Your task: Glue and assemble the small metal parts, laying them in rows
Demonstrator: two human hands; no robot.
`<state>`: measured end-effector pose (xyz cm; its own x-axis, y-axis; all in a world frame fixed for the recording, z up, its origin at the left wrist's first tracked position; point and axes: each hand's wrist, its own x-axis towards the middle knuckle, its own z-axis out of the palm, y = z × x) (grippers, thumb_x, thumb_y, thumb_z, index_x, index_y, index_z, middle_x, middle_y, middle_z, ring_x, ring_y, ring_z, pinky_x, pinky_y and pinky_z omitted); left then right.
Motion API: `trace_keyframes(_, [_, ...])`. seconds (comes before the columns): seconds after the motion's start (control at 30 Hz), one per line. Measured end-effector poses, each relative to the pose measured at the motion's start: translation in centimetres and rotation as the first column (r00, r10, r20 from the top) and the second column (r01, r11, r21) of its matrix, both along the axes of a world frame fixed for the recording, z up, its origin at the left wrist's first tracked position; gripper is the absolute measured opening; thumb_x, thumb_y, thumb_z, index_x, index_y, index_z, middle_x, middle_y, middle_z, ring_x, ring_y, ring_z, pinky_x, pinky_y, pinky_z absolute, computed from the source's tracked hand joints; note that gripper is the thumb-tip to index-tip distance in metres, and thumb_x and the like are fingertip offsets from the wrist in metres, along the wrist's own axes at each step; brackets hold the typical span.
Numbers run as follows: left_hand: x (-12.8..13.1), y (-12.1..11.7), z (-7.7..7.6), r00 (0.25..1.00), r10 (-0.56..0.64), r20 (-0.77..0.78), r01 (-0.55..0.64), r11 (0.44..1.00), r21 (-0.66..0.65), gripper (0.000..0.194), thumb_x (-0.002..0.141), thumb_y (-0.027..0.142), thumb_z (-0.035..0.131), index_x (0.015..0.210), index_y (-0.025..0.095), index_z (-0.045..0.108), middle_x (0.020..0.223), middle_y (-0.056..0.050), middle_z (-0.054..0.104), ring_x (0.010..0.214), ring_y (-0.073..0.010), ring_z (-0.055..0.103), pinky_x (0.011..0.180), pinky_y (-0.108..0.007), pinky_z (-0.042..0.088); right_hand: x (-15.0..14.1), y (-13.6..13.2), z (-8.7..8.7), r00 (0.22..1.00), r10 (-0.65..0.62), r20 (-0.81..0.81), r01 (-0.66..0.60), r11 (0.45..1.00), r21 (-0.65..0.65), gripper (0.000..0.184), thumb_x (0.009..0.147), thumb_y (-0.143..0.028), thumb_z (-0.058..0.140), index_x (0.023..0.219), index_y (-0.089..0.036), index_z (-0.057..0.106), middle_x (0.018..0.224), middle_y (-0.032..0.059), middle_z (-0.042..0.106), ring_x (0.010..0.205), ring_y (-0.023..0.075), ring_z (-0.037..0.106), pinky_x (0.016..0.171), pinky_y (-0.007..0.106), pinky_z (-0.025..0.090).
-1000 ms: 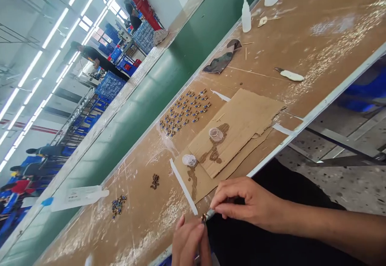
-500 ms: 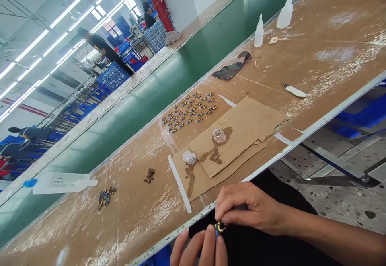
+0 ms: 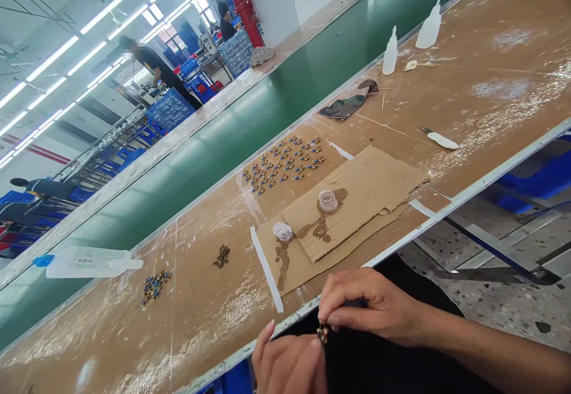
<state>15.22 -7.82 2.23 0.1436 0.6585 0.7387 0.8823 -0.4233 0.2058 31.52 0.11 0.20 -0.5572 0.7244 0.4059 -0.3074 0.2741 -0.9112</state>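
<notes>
Just off the table's near edge, over my dark-clothed lap, both hands meet at a small brass-coloured part [image 3: 322, 332]. My left hand [image 3: 289, 361] pinches it from below, the back of the hand turned up and one fingertip raised. My right hand [image 3: 366, 305] has thumb and forefinger closed at the part's upper end; whether something else is between them is hidden. Similar blue-and-brass parts stand spread out in rows [image 3: 283, 165] on the table, and more lie in a heap [image 3: 154, 285] at the left. Between them sits a little pile of dark rings [image 3: 222, 256].
Taped-down cardboard [image 3: 370, 174] carries a clear cup [image 3: 328, 201] and a whitish lump [image 3: 282, 231] amid wet stains. Around it are a knife [image 3: 441, 139], a cloth [image 3: 345, 107], two nozzle bottles [image 3: 390, 55] and a lying bottle [image 3: 89, 263]. A green belt [image 3: 232, 150] runs behind; people work beyond.
My left hand has rolled over so its knuckles face up, turning the small part with it. My right hand stays nearly in place. The view has shifted slightly.
</notes>
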Motion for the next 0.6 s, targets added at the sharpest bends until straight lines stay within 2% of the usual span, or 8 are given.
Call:
trace_keyframes(0.1, [0.2, -0.3, -0.7, 0.982, 0.054, 0.183, -0.027, 0.989, -0.147, 0.009, 0.086, 0.020, 0.052, 0.079, 0.023, 0.058, 0.059, 0.006, 0.063, 0.047, -0.0072, 0.054, 0.080, -0.028, 0.047, 0.0, -0.2, -0.2, 1.000, -0.015, 0.007, 0.015, 1.000, -0.025, 0.014, 0.085, -0.021, 0.058, 0.087, -0.010, 0.068, 0.077, 0.0052, 0.066, 0.074, 0.0060, 0.060, 0.070, 0.015, 0.047])
trace_keyframes(0.17, [0.3, -0.5, -1.0, 0.969, 0.072, 0.236, -0.030, 0.984, -0.176, 0.007, 0.084, 0.020, 0.052, 0.083, 0.023, 0.058, 0.059, 0.006, 0.062, 0.046, -0.0080, 0.053, 0.081, -0.029, 0.047, -0.1, -0.3, -0.5, 1.000, -0.014, 0.017, 0.014, 1.000, -0.005, 0.014, 0.085, -0.021, 0.058, 0.088, -0.012, 0.068, 0.080, 0.0051, 0.066, 0.076, 0.0064, 0.060, 0.071, 0.016, 0.047])
trace_keyframes(0.3, [0.3, -0.9, -1.4, 0.990, 0.120, 0.076, -0.100, 0.969, -0.225, 0.014, 0.084, 0.018, 0.049, 0.076, 0.025, 0.058, 0.053, 0.008, 0.058, 0.046, -0.0089, 0.052, 0.086, -0.033, 0.044, -0.2, -0.5, -0.9, 0.998, -0.039, 0.045, 0.036, 0.997, 0.066, 0.014, 0.085, -0.022, 0.058, 0.088, -0.012, 0.068, 0.081, 0.0053, 0.067, 0.077, 0.0071, 0.060, 0.072, 0.017, 0.047])
trace_keyframes(0.37, [0.3, -0.9, -1.3, 0.992, 0.127, 0.026, -0.120, 0.974, -0.190, 0.015, 0.083, 0.017, 0.051, 0.073, 0.025, 0.058, 0.054, 0.008, 0.059, 0.047, -0.0090, 0.053, 0.087, -0.035, 0.044, -0.2, -0.5, -1.1, 0.997, -0.051, 0.051, 0.045, 0.992, 0.114, 0.014, 0.085, -0.022, 0.058, 0.089, -0.012, 0.067, 0.080, 0.0053, 0.066, 0.077, 0.0072, 0.060, 0.072, 0.017, 0.047])
trace_keyframes(0.47, [0.7, -0.8, -0.8, 0.995, 0.086, 0.055, -0.082, 0.994, -0.071, 0.014, 0.078, 0.009, 0.059, 0.078, 0.023, 0.060, 0.059, 0.006, 0.065, 0.050, -0.0077, 0.057, 0.087, -0.034, 0.045, -0.1, -0.5, -1.1, 0.998, -0.052, 0.035, 0.045, 0.983, 0.176, 0.013, 0.085, -0.020, 0.057, 0.089, -0.012, 0.066, 0.081, 0.0052, 0.066, 0.078, 0.0068, 0.060, 0.073, 0.016, 0.048])
trace_keyframes(0.6, [1.3, -0.7, -0.1, 0.997, 0.067, 0.030, -0.068, 0.998, 0.004, 0.017, 0.073, 0.003, 0.064, 0.075, 0.019, 0.062, 0.057, 0.005, 0.065, 0.050, -0.0074, 0.058, 0.091, -0.038, 0.043, 0.0, -0.5, -1.1, 0.999, -0.041, 0.009, 0.039, 0.978, 0.204, 0.010, 0.084, -0.016, 0.058, 0.089, -0.011, 0.065, 0.081, 0.0051, 0.066, 0.079, 0.0062, 0.059, 0.075, 0.015, 0.048])
